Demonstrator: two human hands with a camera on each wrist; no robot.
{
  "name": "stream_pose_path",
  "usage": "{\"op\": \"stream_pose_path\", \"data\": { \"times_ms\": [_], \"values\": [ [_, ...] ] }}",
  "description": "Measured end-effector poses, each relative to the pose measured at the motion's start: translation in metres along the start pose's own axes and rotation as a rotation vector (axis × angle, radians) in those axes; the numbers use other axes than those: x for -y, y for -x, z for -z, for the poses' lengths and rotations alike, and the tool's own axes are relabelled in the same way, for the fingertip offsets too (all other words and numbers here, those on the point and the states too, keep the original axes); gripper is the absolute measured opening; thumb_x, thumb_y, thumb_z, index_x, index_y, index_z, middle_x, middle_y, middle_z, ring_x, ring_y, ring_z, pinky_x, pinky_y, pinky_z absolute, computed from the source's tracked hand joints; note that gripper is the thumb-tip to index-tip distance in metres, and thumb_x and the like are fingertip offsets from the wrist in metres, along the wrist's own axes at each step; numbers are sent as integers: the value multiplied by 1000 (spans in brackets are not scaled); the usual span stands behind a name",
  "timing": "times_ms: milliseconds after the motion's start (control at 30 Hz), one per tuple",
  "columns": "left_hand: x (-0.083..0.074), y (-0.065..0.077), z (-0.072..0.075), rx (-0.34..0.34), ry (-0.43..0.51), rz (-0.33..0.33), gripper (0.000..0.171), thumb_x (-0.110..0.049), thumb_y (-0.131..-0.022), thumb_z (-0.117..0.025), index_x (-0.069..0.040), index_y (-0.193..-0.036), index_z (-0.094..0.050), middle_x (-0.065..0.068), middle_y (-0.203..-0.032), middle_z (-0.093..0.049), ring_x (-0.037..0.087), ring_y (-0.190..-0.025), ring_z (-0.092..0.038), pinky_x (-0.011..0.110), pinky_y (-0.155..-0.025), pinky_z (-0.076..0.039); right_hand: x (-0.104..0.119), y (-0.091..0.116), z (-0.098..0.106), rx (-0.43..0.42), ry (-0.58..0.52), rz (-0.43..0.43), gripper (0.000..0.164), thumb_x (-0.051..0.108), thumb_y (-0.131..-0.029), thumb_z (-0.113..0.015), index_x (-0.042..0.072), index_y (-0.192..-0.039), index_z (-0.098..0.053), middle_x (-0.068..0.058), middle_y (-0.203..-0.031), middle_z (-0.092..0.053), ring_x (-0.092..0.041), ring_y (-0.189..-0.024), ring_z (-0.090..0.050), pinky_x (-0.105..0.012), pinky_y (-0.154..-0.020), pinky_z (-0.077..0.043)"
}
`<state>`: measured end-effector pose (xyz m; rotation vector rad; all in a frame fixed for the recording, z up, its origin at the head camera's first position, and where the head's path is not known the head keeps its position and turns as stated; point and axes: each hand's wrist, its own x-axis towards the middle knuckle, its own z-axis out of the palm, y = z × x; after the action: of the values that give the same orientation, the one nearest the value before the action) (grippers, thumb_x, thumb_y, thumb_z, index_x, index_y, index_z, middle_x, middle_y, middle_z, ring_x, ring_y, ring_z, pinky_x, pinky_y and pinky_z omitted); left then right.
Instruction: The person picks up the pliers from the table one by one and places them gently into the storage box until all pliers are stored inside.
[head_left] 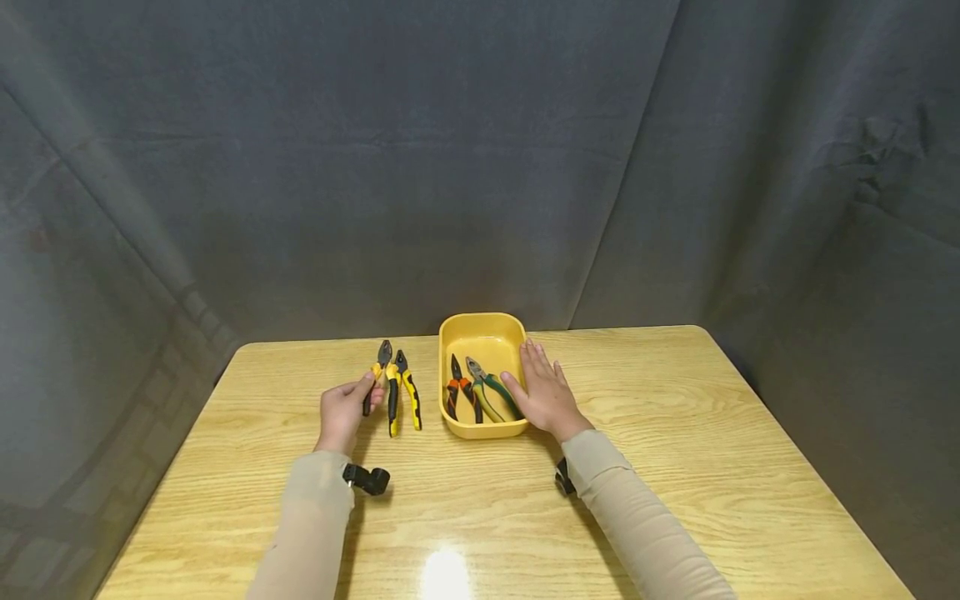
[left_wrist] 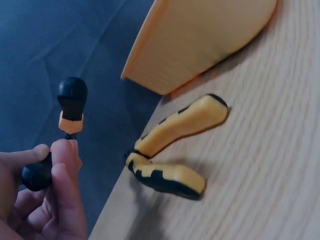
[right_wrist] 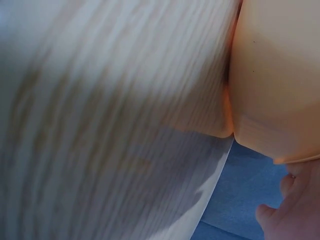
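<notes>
My left hand pinches one handle of a pair of pliers with black-and-yellow grips, its dark head pointing away from me. In the left wrist view the thumb and fingertips close round that black handle, while the other handle sticks out free. Just right of it, a second pair of yellow-and-black pliers lies on the table with handles spread. My right hand rests along the right rim of a yellow bin, fingers straight. Inside the bin lie orange-and-black pliers and green-and-yellow pliers.
The wooden table ends at a far edge just behind the bin. Grey curtains hang behind it and along both sides. Wrist cameras are strapped below both hands.
</notes>
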<state>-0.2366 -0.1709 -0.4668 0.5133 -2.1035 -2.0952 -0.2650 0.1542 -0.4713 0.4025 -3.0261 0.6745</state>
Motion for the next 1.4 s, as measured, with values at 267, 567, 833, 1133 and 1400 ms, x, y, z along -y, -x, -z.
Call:
{"op": "stream_pose_path", "data": {
  "times_ms": [267,567,833,1133,1400],
  "values": [
    [-5,5,-8,23,0,-9,43,-25,-105,-60,16,-115,-67,6,-82,-74,5,-66,-67,23,-68,-58,1,1,0,-16,9,15,79,56,-108,-28,1,-162,-10,-15,-169,-7,-31,-156,-5,-58,-123,-8],
    [-7,8,-16,49,37,17,43,-22,-103,-62,18,-119,-65,2,-76,-73,4,-63,-66,21,-67,-58,3,3,0,-9,-8,10,77,53,-109,-30,3,-162,-10,-13,-170,-6,-30,-156,-4,-57,-123,-8],
    [-12,13,-22,63,47,16,42,-24,-103,-62,16,-116,-66,3,-78,-73,5,-65,-67,22,-68,-58,4,4,0,-21,0,20,79,57,-108,-27,2,-162,-13,-13,-170,-8,-31,-156,-6,-57,-123,-10],
    [-15,17,-36,73,94,41,41,-19,-102,-63,19,-116,-65,9,-81,-74,5,-64,-67,24,-68,-59,3,6,0,-21,5,27,79,57,-108,-26,1,-162,-11,-14,-169,-6,-32,-156,-6,-58,-123,-10],
    [-16,21,-47,102,100,42,41,-23,-102,-63,16,-114,-68,5,-80,-74,6,-66,-67,22,-68,-58,2,8,2,-6,0,19,79,58,-107,-25,4,-162,-10,-10,-170,-4,-28,-156,-2,-56,-123,-10]
  ]
}}
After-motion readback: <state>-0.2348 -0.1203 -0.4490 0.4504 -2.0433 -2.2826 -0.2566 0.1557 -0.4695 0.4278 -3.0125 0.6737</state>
